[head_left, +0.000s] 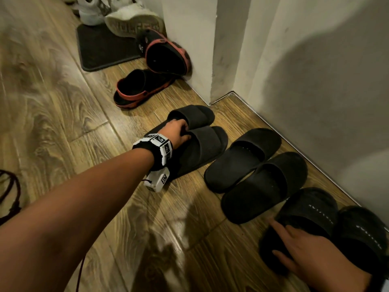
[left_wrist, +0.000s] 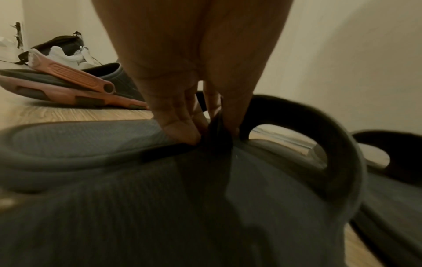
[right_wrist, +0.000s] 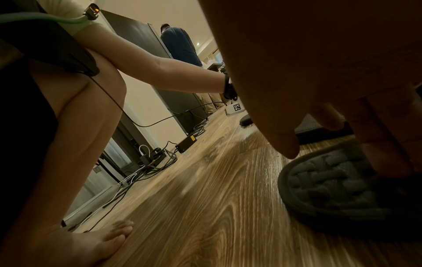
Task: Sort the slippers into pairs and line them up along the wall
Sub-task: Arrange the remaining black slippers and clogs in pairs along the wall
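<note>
Three pairs of dark slippers lie in a row along the wall. My left hand grips a grey ribbed slide and its twin where their straps meet. In the left wrist view the fingers pinch the inner strap edges of that slide. A black pair lies in the middle. My right hand rests with straight fingers on the heel of a lettered slipper, whose mate lies beside it. The right wrist view shows fingers over its knobbly footbed.
Two red-and-black clogs lie apart by the wall corner, one tipped against the wall. White sneakers sit on a dark doormat. Cables run along the floor behind me, and another person stands there.
</note>
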{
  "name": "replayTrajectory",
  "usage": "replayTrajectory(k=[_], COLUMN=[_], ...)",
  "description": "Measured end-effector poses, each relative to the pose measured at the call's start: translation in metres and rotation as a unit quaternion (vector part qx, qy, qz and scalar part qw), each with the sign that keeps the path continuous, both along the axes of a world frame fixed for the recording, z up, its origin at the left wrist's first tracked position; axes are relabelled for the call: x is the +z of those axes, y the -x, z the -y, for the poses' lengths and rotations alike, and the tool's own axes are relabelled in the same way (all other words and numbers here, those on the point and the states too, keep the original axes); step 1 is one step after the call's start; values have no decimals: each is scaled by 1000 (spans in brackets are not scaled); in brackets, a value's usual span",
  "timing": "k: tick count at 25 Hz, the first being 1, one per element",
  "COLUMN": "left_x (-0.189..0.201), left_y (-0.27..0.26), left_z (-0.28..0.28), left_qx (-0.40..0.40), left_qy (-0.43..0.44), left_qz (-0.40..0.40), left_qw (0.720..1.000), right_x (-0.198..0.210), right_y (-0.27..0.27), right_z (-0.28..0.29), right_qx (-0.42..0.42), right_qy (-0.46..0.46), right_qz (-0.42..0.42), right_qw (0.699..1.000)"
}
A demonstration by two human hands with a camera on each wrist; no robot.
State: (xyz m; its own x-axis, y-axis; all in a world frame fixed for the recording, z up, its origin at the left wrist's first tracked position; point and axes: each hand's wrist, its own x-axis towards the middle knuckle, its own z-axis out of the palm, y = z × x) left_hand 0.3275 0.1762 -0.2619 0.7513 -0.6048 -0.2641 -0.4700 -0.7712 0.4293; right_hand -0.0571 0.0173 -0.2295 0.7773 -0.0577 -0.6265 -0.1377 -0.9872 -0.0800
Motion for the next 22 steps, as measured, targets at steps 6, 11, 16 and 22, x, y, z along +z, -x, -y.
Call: replayTrajectory(k=[6, 11, 16, 22], left_x=[18, 3, 1, 17], left_y=[-30, -29, -19, -35], left_z=[-37, -65, -60, -68], left_qx=[27, 43, 51, 16], left_qy=[29, -1, -30, -47], left_qz=[-83, -72, -43, -44], left_qw=[996, 996, 997, 998], right_x=[7, 42, 117, 112], right_y=[-14, -58, -121, -205], right_z=[-5, -21, -42, -54], right_qx=[-25, 2, 102, 121], right_qy=[-12, 17, 57, 11], right_qz=[4, 10, 49, 113], right_qw=[1000, 1000, 992, 986])
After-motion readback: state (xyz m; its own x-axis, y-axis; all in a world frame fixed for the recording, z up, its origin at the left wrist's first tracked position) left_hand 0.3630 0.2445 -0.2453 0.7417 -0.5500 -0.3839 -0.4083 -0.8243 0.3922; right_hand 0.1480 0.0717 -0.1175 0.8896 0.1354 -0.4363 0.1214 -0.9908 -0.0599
